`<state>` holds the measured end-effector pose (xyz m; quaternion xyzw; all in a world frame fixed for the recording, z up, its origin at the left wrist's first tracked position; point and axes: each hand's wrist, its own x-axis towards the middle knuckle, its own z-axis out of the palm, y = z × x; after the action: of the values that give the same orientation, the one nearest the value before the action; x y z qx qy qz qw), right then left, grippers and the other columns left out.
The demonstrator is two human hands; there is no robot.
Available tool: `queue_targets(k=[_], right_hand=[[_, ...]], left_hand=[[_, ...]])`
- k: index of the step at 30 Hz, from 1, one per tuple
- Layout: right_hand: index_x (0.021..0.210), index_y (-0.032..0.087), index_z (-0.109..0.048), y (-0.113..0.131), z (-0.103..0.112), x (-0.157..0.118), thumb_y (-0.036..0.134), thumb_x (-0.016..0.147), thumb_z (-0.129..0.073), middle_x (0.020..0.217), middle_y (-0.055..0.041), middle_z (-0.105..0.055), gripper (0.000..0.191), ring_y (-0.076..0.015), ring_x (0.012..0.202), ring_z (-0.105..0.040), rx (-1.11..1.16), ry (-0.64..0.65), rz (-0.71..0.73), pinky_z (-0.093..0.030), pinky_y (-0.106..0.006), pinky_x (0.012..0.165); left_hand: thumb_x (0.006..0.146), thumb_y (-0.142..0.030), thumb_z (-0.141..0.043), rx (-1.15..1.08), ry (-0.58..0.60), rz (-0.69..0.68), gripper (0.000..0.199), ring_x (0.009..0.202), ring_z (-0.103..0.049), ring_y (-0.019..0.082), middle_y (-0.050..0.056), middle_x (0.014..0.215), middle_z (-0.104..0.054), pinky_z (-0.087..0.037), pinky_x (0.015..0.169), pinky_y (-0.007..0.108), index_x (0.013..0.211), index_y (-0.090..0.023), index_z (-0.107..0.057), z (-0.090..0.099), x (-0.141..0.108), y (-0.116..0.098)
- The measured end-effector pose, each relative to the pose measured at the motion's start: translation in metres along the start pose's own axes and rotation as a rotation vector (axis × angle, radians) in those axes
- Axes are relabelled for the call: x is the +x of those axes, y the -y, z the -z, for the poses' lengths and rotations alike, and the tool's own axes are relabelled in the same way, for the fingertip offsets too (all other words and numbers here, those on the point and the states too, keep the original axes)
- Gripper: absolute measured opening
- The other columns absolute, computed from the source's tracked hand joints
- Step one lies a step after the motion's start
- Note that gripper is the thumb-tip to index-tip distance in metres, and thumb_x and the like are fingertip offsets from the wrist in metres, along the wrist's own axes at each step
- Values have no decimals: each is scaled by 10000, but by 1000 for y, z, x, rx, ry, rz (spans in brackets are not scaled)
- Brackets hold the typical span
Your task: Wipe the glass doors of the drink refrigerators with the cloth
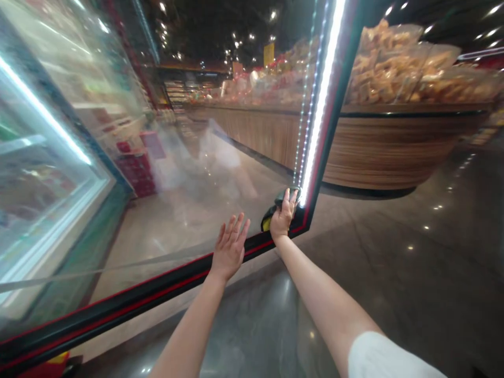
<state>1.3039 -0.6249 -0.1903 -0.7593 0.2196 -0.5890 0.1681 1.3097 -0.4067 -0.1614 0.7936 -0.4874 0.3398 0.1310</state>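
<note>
A glass door (173, 184) with a black, red-striped frame stands swung out in front of me, with a bright light strip along its right side. My left hand (230, 247) is open, palm toward the glass just above the bottom rail (157, 291), fingers extended. At the lower right corner of the door, my right hand (283, 215) is closed over a dark pad with a yellow part (268, 220), which lies against the glass. The pad is partly hidden by the hand, so its exact kind cannot be made out.
To the left stands a lit glass-fronted cabinet (43, 210) with blurred goods inside. Beyond the door, a wood-panelled display counter (386, 149) carries heaps of packaged food (386, 68). Red boxes (136, 170) stand behind the glass. The shiny grey floor (394, 262) extends right.
</note>
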Motion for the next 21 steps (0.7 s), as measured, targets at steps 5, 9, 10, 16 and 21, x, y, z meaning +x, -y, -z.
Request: queue_targets(k=[5, 9, 10, 16, 21], right_hand=[[1585, 227, -385, -3, 7, -1, 107, 874, -335, 1675, -115, -304, 723, -263, 1550, -279, 157, 53, -328, -296, -567, 1227], [1571, 139, -402, 17, -3, -1, 74, 834, -293, 1662, -166, -314, 748, -261, 1545, -298, 179, -23, -444, -344, -535, 1210], [1574, 148, -401, 22, -5, 5, 71, 833, -292, 1656, -157, -330, 753, -253, 1543, -301, 177, -22, -420, -341, -529, 1214], [1581, 222, -403, 18, 3, 15, 95, 869, -328, 1645, -110, -369, 727, -255, 1529, -318, 143, 52, -345, -298, -567, 1232], [1546, 188, -466, 0, 1, -23, 84, 820, -332, 1651, -150, -350, 745, -289, 1515, -337, 182, 44, -609, -350, -568, 1196]], left_hand=[[896, -65, -535, -2, 18, -10, 875, 1589, -96, 217, 51, 1702, -199, -118, 1317, 424, 1651, -258, -138, -2, 4, -1], [929, -94, -534, 16, 18, -9, 881, 1587, -103, 234, 25, 1711, -138, -146, 1314, 453, 1650, -302, -71, -4, 2, 3], [934, -100, -535, 20, 15, -3, 880, 1587, -104, 241, 20, 1713, -123, -156, 1312, 465, 1648, -312, -67, -5, 2, 4], [928, -113, -559, 37, 20, 0, 908, 1588, -114, 272, 17, 1717, -95, -185, 1306, 501, 1646, -327, -46, -3, 2, 7], [930, -115, -554, 62, 40, -11, 913, 1581, -143, 295, 38, 1715, -92, -217, 1296, 519, 1647, -313, -24, -1, -3, 9]])
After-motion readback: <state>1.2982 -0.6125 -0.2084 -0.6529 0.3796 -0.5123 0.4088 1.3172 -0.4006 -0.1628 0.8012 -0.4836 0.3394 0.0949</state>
